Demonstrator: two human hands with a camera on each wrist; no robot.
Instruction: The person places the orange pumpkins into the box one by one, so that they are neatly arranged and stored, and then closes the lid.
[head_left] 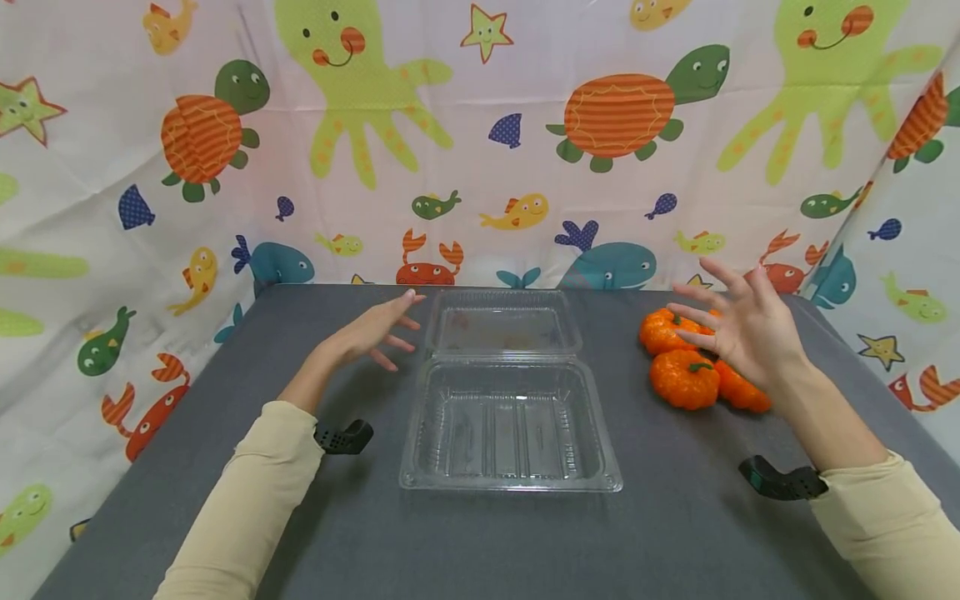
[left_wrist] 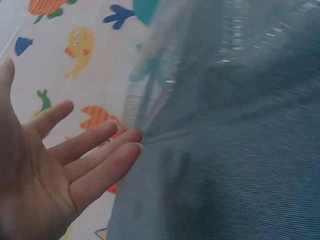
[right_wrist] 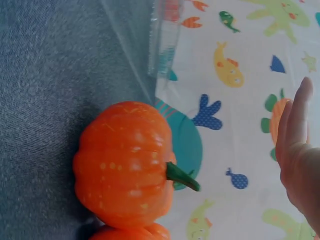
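Observation:
A clear plastic clamshell container (head_left: 510, 482) lies opened on the grey table, its lid (head_left: 504, 350) folded back toward the curtain. My left hand (head_left: 378, 327) hovers just left of the lid, holding nothing, its fingers spread and apart from the plastic. At the right, several small orange pumpkins (head_left: 684, 380) with green stems sit bunched together. Over them hangs my right hand (head_left: 750, 329), fingers spread, partly hiding the rear ones. In the right wrist view, one pumpkin (right_wrist: 125, 165) shows close up, with the right hand (right_wrist: 300, 155) well apart from it.
A white curtain (head_left: 465, 183) printed with sea animals rises behind the table and along both sides. Grey cloth covers the tabletop (head_left: 495, 550). Each wrist carries a black camera band (head_left: 345, 437).

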